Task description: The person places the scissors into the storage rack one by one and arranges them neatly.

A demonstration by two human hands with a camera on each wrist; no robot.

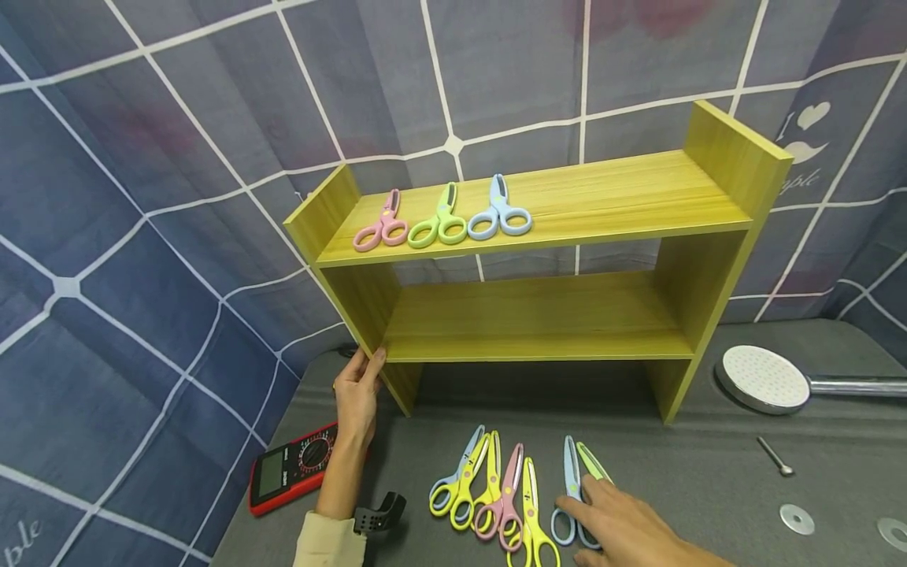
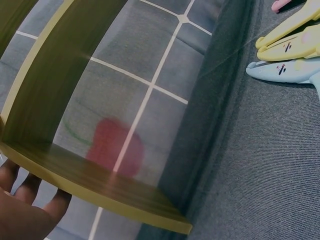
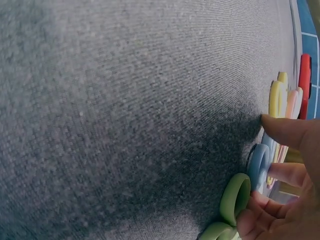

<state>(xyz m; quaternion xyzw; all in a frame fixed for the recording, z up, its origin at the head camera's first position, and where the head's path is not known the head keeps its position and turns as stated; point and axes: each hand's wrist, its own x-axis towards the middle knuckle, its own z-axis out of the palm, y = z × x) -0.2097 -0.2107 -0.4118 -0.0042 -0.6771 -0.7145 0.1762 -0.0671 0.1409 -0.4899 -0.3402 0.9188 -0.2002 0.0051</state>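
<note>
A two-tier wooden shelf [image 1: 538, 348] stands at the middle in the head view. My left hand [image 1: 359, 394] grips its left side panel, thumb at the front; the left wrist view shows several fingers behind the panel edge [image 2: 100, 196]. On the top board lie pink scissors [image 1: 383, 227], green scissors [image 1: 441, 222] and light blue scissors [image 1: 499, 213]. My right hand [image 1: 623, 524] reaches over another blue pair [image 1: 571, 465] and a green pair [image 1: 594, 462] on the table. Its fingers are spread at the blue handle [image 3: 258, 167] and green handle [image 3: 234, 200].
Several overlapping scissors [image 1: 489, 492] in yellow, pink and blue lie left of my right hand. A red multimeter [image 1: 292, 466] sits beside my left forearm. At the right are a shower head [image 1: 761, 379], a bolt [image 1: 775, 457] and washers [image 1: 797, 519]. A tiled-pattern curtain [image 1: 212, 197] hangs behind.
</note>
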